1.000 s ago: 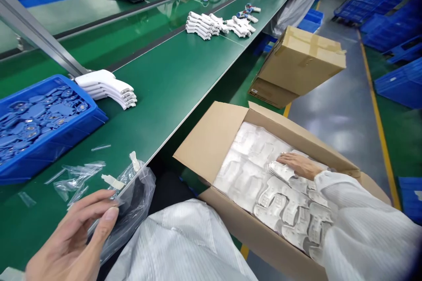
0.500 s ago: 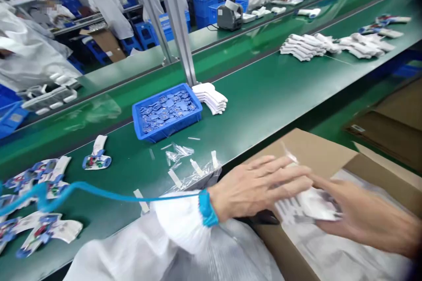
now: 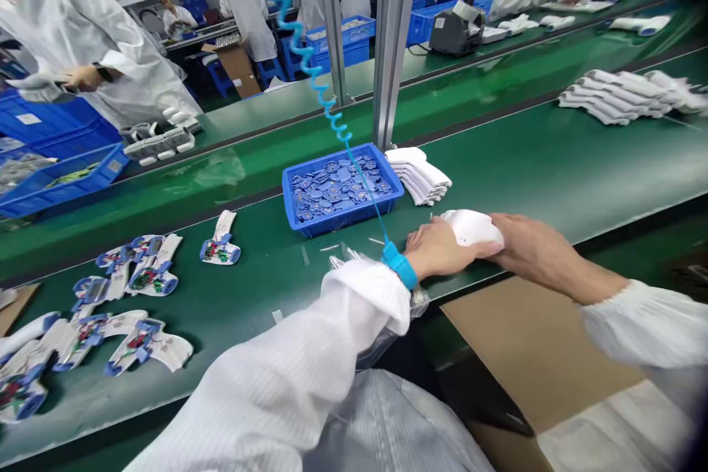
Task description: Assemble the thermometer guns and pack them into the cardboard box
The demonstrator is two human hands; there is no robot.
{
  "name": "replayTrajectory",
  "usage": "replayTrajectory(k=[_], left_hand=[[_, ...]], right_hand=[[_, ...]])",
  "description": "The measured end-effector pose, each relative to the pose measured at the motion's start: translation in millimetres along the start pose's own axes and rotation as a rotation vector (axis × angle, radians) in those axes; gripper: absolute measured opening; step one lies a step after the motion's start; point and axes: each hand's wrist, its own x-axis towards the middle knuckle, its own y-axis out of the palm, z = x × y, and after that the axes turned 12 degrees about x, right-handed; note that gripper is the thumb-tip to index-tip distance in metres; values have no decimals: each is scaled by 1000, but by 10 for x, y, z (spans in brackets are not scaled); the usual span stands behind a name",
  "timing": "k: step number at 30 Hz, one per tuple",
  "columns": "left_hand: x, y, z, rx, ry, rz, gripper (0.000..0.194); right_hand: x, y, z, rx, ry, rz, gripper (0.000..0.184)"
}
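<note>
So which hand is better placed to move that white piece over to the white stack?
Probably your left hand. It touches the white piece on the side facing the white stack, while your right hand touches the far side, further from the stack.

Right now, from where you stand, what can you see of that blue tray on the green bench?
The blue plastic tray is an open, rectangular crate standing flat on the green workbench. It is nearly full of loose, flat blue parts with shiny round centres, heaped below its rim. A coiled blue cord crosses above its right side, though I cannot tell whether it touches. A stack of white plastic shells lies just beyond its right corner.
</note>
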Motion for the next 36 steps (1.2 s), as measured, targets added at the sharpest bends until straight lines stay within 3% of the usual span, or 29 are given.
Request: replayTrajectory(k=[2, 5, 10, 14, 17, 21, 25, 28, 31, 36], left_hand=[[-189, -46, -57, -48, -181, -146, 65], [-724, -182, 19, -170, -159, -370, 52], [-1639, -244, 489, -157, -430, -513, 34], [-1974, -185, 799, 0, -549, -551, 28], [-1799, -137, 848, 33, -394, -490, 18], [-1046, -112, 721, 38, -74, -339, 25], [-228, -141, 499, 198, 65, -143, 41], [70, -143, 365, 295, 67, -55, 38], [-74, -147, 361, 365, -41, -17, 36], [-870, -249, 630, 494, -239, 79, 36]], right_hand=[[32, 71, 19, -38, 96, -11, 15], [55, 38, 69, -61, 171, -6, 20], [152, 74, 334, -66, 253, -56, 41], [155, 98, 500, -17, 229, -59, 61], [107, 86, 533, -9, 179, -81, 65], [59, 121, 527, -78, 196, -93, 40], [-85, 124, 441, -106, 261, -72, 23], [-247, 76, 368, -101, 289, -59, 21], [-319, 36, 382, -64, 289, -41, 18], [-34, 85, 696, 86, 200, -65, 25]])
